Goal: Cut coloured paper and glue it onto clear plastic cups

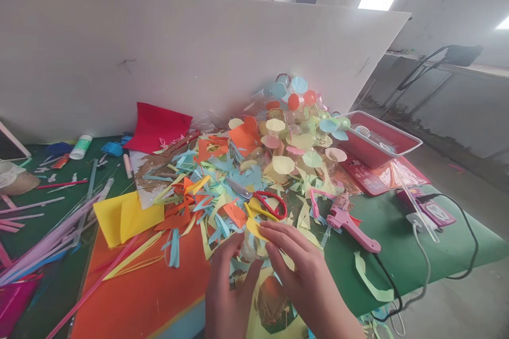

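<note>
My left hand (230, 280) is curled around the side of a small clear plastic piece (249, 252), partly hidden by the fingers. My right hand (298, 262) comes in from the other side, its fingertips on a yellow paper piece (254, 229) at the top of the clear piece. Just beyond the fingers lie scissors with red handles (274, 204) on a heap of paper scraps (222, 206). Behind them stands a pile of clear plastic pieces with round paper discs (283, 164) on them, in yellow, blue, orange and green.
A pink glue gun (352, 228) with a black cord lies at right, near a power strip (431, 209). A pink basket (387, 137) stands behind it. Yellow paper (129, 217), orange sheets (151, 286) and pink straws (59, 228) lie left. A white board (178, 53) rises behind.
</note>
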Demonstrator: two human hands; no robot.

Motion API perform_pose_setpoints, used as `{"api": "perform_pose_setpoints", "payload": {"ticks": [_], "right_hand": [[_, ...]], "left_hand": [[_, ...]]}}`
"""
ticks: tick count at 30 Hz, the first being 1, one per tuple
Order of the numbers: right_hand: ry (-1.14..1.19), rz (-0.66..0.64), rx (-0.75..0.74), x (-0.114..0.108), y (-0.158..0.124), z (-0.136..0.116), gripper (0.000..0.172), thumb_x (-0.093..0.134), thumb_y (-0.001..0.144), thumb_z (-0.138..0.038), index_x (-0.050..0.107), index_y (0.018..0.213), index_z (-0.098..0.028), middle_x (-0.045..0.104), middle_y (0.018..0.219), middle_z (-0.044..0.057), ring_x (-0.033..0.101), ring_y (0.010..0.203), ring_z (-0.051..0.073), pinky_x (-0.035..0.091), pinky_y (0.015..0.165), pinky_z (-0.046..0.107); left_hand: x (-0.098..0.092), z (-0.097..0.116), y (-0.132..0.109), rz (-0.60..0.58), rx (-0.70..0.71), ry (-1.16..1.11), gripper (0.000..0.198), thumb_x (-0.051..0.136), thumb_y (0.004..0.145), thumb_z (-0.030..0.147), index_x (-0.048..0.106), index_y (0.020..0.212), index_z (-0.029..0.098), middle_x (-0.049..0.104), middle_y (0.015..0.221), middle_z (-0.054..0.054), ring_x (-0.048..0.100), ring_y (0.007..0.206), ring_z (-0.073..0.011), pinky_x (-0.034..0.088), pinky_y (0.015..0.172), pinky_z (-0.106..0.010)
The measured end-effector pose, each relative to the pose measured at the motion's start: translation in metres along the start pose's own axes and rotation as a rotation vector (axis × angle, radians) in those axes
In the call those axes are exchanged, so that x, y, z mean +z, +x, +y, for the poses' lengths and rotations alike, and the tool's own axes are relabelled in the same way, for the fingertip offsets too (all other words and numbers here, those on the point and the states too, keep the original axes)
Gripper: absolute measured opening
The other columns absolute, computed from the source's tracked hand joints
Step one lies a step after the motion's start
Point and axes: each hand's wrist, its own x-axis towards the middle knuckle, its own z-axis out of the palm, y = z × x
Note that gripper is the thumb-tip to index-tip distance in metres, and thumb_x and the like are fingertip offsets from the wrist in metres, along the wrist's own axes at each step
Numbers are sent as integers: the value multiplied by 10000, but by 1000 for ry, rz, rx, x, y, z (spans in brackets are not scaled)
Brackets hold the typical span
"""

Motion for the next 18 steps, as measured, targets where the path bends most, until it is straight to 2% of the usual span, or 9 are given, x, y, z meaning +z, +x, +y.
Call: {"api": "perform_pose_setpoints", "payload": {"ticks": [8,18], "right_hand": [[-19,-106,-23,0,-8,1,269,502,978,-206,653,1199,-184,706,1212,109,663,1136,212,577,952,337],[-38,-117,-45,-3,-9,-4,280,482,989,-194,639,1220,-183,691,1250,102,636,1188,207,559,990,334]], "left_hand": [[1,-3,-3,49,-37,-21,426,673,786,566,651,1074,252,662,1054,-68,625,927,-205,530,845,-339],[0,1,-2,24,-62,-36,455,672,772,587,656,1078,250,657,1082,-80,615,945,-220,529,873,-365]]}}
